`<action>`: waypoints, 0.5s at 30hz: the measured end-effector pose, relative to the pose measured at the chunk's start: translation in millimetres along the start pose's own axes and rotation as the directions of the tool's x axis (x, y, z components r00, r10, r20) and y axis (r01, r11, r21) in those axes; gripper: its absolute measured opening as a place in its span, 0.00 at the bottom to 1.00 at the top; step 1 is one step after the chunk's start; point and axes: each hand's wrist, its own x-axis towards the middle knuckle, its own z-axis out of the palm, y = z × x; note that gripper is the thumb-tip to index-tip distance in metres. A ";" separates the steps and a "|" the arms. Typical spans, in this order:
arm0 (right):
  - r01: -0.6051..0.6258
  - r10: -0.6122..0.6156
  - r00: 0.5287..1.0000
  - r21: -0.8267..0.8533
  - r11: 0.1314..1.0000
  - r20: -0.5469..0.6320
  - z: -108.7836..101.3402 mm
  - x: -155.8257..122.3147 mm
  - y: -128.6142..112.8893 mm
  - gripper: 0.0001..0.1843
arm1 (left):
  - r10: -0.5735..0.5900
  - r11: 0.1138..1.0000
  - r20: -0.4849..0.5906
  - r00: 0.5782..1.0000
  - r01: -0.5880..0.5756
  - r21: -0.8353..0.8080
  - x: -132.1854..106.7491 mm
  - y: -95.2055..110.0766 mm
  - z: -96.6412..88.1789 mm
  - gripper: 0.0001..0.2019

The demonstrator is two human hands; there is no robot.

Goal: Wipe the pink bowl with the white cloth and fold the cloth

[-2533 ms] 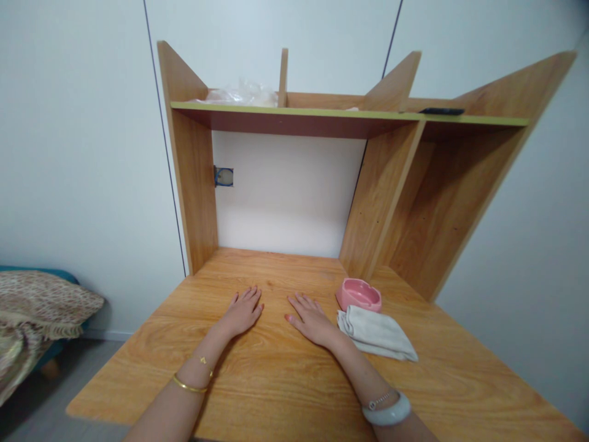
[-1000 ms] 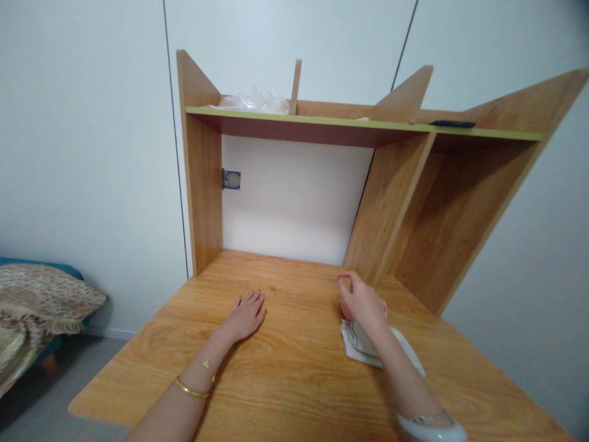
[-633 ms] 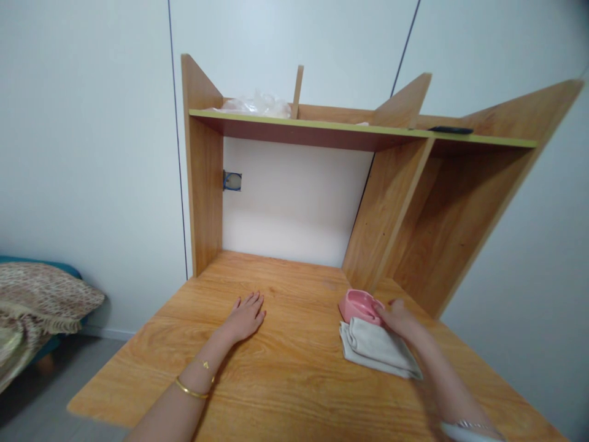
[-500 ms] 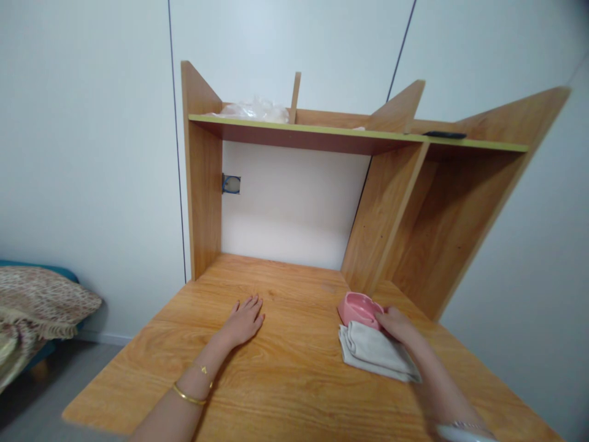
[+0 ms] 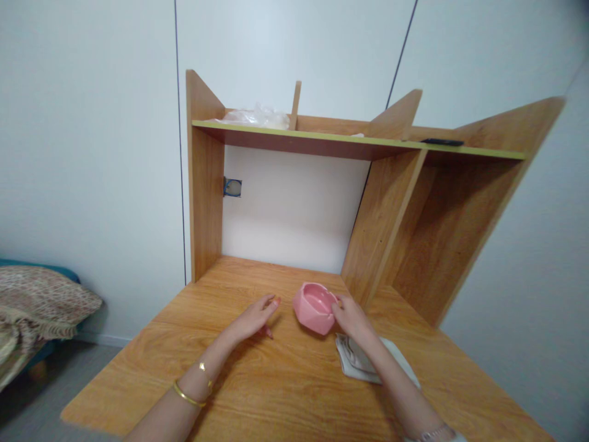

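A pink faceted ashtray (image 5: 313, 312) with notches in its rim is tilted and held just above the wooden desk (image 5: 257, 393). My right hand (image 5: 350, 316) grips it by its right rim, thumb and fingers pinched on the wall. My left hand (image 5: 255, 318) hovers to the left of the ashtray, a short gap away, with thumb and fingers apart and nothing in them. Under my right forearm lies a folded grey cloth (image 5: 356, 359), partly hidden by the arm.
A wooden hutch (image 5: 207, 196) rises at the back of the desk. Its upper shelf holds a clear plastic bag (image 5: 257, 116) and a flat black object (image 5: 442, 142). A wall socket box (image 5: 233, 188) shows at the left. A blanket-covered seat (image 5: 41, 301) stands far left.
My right hand has lifted the ashtray from behind the cloth and carried it left. My left hand has come off the desk surface and turned toward the ashtray.
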 end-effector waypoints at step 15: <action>0.094 -0.105 0.994 0.287 0.953 0.026 50.5 -16.1 -52.9 0.33 | -0.415 0.787 -0.071 0.907 0.319 -0.529 -1.8 -24.2 -53.2 0.23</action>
